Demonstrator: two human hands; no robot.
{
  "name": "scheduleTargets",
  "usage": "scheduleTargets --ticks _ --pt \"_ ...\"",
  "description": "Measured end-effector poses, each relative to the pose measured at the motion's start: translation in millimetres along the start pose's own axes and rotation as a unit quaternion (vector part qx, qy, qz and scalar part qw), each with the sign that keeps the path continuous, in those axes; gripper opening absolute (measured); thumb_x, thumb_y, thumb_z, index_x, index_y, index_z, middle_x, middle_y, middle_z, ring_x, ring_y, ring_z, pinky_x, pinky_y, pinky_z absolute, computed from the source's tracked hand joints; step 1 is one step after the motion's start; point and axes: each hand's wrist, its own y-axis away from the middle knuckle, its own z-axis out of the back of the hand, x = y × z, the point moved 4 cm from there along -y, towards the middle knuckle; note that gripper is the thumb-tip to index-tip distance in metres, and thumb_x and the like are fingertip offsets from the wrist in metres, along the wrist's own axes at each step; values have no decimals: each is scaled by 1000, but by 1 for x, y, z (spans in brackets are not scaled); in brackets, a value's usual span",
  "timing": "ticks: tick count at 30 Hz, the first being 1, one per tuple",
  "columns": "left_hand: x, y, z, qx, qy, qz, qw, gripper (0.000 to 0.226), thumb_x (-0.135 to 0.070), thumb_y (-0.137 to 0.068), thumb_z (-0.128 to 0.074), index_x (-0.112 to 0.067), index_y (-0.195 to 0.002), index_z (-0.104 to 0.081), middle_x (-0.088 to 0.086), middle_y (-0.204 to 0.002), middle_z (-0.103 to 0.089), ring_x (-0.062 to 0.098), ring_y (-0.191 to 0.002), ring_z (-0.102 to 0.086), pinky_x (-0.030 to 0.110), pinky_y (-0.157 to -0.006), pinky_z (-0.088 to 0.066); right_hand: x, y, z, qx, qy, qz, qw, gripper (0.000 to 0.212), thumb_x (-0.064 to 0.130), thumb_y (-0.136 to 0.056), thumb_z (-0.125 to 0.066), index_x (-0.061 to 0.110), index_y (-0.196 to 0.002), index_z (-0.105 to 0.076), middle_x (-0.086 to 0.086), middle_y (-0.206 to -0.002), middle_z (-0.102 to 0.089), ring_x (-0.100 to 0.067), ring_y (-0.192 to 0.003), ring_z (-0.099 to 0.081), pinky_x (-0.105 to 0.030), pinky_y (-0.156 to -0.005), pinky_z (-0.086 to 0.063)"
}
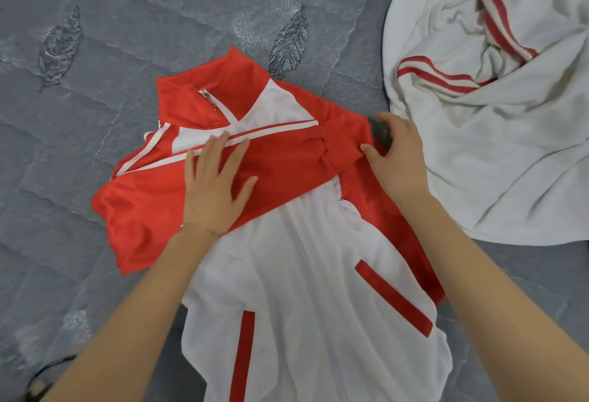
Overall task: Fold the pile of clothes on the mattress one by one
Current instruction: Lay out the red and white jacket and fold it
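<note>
A red and white zip jacket (287,274) lies face up on the grey quilted mattress (95,51), its collar (223,83) away from the person and its hem toward them. One red sleeve (287,159) is laid across the chest. From here the job looks to be at the stage of tucking the sleeves in before the body gets folded.

The left hand (213,191) lies flat on that sleeve with its fingers straight and spread. It grasps nothing and seems there to pin the cloth so the fold cannot slide. The right hand (398,159) is at the far edge of the jacket. Its thumb and curled fingers pinch the gathered cuff end of the sleeve, probably to pull it taut and line it up with the side. A dark patch (379,129) shows under those fingers, and I cannot tell what it is.

Off to the right, apart from the jacket, a crumpled white top (494,153) with red stripes is heaped on the mattress, not yet folded.
</note>
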Motion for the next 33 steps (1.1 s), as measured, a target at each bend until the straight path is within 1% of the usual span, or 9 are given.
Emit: scheduleTargets --ticks 3,7,12,17,22,26,29,31,33 --pt "-26 -11 -6 10 7 -12 1000 56 -44 -93 -42 -17 -143 -44 12 -153 -33 30 -143 -27 50 -115 -12 -14 8 4 34 -15 -57 998 49 24 -85 -70 10 -128 -52 -9 -115 -57 -26 -104 -55 -35 -91 -44" --pt "-65 -23 -12 23 15 -46 999 55 -41 -94 -46 -17 -143 -44 13 -152 -33 31 -142 -30 50 -115 -19 -32 25 7 80 37 -106 990 43 39 -87 -65 9 -116 -53 -8 -104 -59 -27 -98 -56 -35 -81 -43" --pt "-117 -33 -24 61 52 -73 994 51 -27 -96 -53 -19 -145 -40 10 -155 -28 27 -145 -23 47 -117 -13 -46 38 17 103 99 -67 988 22 18 -87 -64 5 -103 -57 -13 -105 -54 -31 -100 -48 -41 -82 -41" --pt "-158 -60 -26 62 68 -82 992 44 -23 -101 -42 -22 -145 -38 4 -156 -28 26 -147 -16 44 -118 -10 -45 34 34 92 -52 -53 993 12 16 -91 -58 16 -88 -46 3 -78 -54 -20 -75 -50 -32 -69 -35" --pt "-199 -90 -33 148 71 -168 972 51 -20 -99 -44 -29 -148 -31 -8 -153 -32 20 -146 -11 45 -116 7 -40 26 50 112 -99 -10 989 12 21 -93 -59 21 -94 -47 10 -73 -57 -12 -70 -54 -26 -67 -38" --pt "-213 -108 -32 229 51 -188 954 35 -20 -96 -48 -28 -130 -55 -10 -112 -57 17 -127 -34 46 -113 9 -43 17 71 84 -128 7 988 14 16 -89 -65 14 -89 -51 9 -72 -56 -1 -66 -53 -12 -64 -39" --pt "-222 -117 -17 174 54 -205 962 17 -17 -91 -55 -21 -101 -67 -14 -87 -51 19 -106 -48 47 -114 -7 -51 15 86 65 -168 -45 983 18 22 -84 -72 14 -79 -56 11 -70 -57 2 -64 -50 -9 -61 -38" --pt "-227 -119 -2 96 129 -203 966 19 -9 -83 -56 -17 -93 -70 -9 -87 -61 22 -94 -56 49 -103 -31 -56 17 89 115 -290 -137 940 22 34 -90 -65 15 -81 -61 12 -76 -65 -1 -60 -54 -14 -59 -45" --pt "-227 -120 9 51 225 -187 955 26 -1 -76 -52 -10 -91 -71 -3 -90 -66 23 -88 -60 42 -88 -43 -56 23 85 199 -467 -235 829 18 30 -100 -50 15 -100 -60 7 -89 -70 -11 -55 -61 -23 -53 -51"
